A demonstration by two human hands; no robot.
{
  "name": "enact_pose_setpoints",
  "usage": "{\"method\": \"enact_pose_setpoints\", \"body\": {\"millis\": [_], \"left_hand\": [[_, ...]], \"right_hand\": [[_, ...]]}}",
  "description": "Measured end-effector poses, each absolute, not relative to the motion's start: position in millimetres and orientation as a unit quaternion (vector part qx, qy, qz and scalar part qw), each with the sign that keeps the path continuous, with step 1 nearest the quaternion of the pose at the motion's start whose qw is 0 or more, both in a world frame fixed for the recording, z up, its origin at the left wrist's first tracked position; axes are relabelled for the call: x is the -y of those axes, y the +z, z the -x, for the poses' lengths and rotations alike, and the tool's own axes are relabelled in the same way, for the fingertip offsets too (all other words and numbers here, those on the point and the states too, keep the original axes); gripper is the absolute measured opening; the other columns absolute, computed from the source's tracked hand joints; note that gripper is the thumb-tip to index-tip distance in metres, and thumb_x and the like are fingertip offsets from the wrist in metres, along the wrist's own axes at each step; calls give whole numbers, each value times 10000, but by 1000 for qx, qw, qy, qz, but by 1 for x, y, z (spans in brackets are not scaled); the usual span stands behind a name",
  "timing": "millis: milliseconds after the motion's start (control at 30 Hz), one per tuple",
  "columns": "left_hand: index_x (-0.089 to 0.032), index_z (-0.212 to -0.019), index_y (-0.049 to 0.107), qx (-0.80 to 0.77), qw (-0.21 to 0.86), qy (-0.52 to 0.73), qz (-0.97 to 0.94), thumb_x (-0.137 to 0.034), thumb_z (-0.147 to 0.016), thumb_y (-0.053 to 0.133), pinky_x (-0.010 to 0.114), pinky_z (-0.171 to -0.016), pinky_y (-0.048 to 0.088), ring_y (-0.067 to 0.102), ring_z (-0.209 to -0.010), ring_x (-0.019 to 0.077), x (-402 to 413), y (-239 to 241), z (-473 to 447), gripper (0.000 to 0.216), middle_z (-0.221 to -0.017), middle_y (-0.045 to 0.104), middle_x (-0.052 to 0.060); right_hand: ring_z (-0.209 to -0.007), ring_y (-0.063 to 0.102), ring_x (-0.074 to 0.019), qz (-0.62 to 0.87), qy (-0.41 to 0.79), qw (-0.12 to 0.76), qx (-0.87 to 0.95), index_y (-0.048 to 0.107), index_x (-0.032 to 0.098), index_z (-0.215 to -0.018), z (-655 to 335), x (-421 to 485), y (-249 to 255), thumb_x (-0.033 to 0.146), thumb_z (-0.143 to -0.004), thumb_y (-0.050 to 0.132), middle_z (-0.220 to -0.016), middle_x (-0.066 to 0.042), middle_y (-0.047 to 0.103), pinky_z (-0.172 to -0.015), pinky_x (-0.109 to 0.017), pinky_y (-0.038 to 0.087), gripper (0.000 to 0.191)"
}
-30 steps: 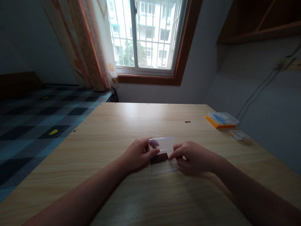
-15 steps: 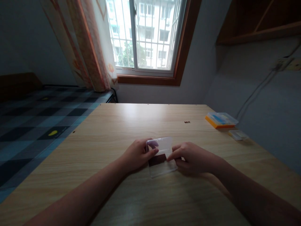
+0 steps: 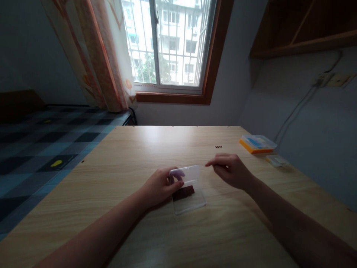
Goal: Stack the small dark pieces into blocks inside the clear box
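Note:
A small clear plastic box [image 3: 189,199] lies open on the wooden table [image 3: 134,156], its lid [image 3: 186,174] tilted up. A dark brown strip [image 3: 183,192] sits inside it. My left hand [image 3: 158,186] grips the box at its left edge, thumb and fingers pinching the lid. My right hand [image 3: 230,169] hovers above the table to the right of the box, fingers pinched together; whether anything is in them I cannot make out. A few tiny dark parts [image 3: 218,147] lie farther back on the table.
An orange and clear case [image 3: 257,143] and a small clear container [image 3: 276,160] rest near the table's right edge by the wall. A bed with a checked cover [image 3: 41,141] stands to the left. A window [image 3: 167,44] and curtain [image 3: 95,56] are behind.
My right hand has lifted off the box and moved up and to the right. The left hand keeps its hold on the box, which shifted slightly left.

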State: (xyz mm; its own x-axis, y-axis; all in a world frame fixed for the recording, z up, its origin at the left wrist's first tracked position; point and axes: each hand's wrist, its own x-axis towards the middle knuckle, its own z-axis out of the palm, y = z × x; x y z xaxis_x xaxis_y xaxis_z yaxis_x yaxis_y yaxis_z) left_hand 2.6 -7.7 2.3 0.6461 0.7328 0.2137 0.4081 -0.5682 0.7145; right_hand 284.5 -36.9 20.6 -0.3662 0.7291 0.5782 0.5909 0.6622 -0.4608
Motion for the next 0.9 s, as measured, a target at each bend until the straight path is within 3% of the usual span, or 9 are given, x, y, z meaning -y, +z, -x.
{"method": "enact_pose_setpoints", "body": {"millis": [133, 333, 433, 567, 733, 900], "left_hand": [[-195, -950, 697, -350, 330, 241, -843, -274, -821, 620, 248, -623, 432, 570, -639, 144, 5, 0, -3, 169, -773, 682, -9], [-194, -961, 700, -363, 332, 244, -836, -265, -800, 611, 241, -612, 438, 575, -639, 142, 5, 0, -5, 198, -768, 697, -11], [-189, -967, 700, -366, 337, 248, -831, -278, -799, 610, 243, -619, 444, 583, -651, 146, 5, -1, -6, 210, -781, 712, -4], [-191, -999, 697, -375, 335, 247, -829, -292, -804, 621, 261, -647, 461, 613, -684, 167, 3, -5, -5, 233, -789, 726, 5], [-181, -1052, 686, -370, 352, 243, -825, -351, -826, 639, 281, -685, 490, 648, -733, 189, 2, -6, -3, 287, -834, 738, 29], [-177, -1100, 666, -353, 356, 253, -828, -392, -875, 611, 307, -753, 503, 668, -820, 209, 4, -2, -2, 316, -893, 737, 46]], "right_hand": [[-623, 531, -129, 556, -9, 495, 668, 768, 166, -918, -326, 5, 5, 190, -817, 510, -747, -34, 662, -602, -241, 429, 278], [-834, 607, -188, 692, -24, 408, 596, 722, 139, -1139, -365, -35, -33, 200, -803, 453, -1004, -100, 693, -836, -315, 506, 435], [-1099, 590, -240, 723, -16, 346, 598, 654, 136, -1283, -364, -45, -46, 179, -766, 505, -1219, -141, 644, -1023, -354, 445, 540], [-1364, 417, -283, 751, -4, 264, 605, 527, 152, -1431, -361, -50, -54, 255, -838, 523, -1463, -147, 483, -1171, -389, 290, 602], [-1464, 271, -304, 778, 14, 189, 600, 410, 219, -1514, -359, -51, -54, 407, -928, 470, -1567, -117, 354, -1194, -460, 220, 617], [-1475, 247, -315, 795, 22, 145, 589, 384, 293, -1523, -354, -49, -52, 490, -975, 380, -1588, -96, 319, -1182, -548, 183, 582]]}}
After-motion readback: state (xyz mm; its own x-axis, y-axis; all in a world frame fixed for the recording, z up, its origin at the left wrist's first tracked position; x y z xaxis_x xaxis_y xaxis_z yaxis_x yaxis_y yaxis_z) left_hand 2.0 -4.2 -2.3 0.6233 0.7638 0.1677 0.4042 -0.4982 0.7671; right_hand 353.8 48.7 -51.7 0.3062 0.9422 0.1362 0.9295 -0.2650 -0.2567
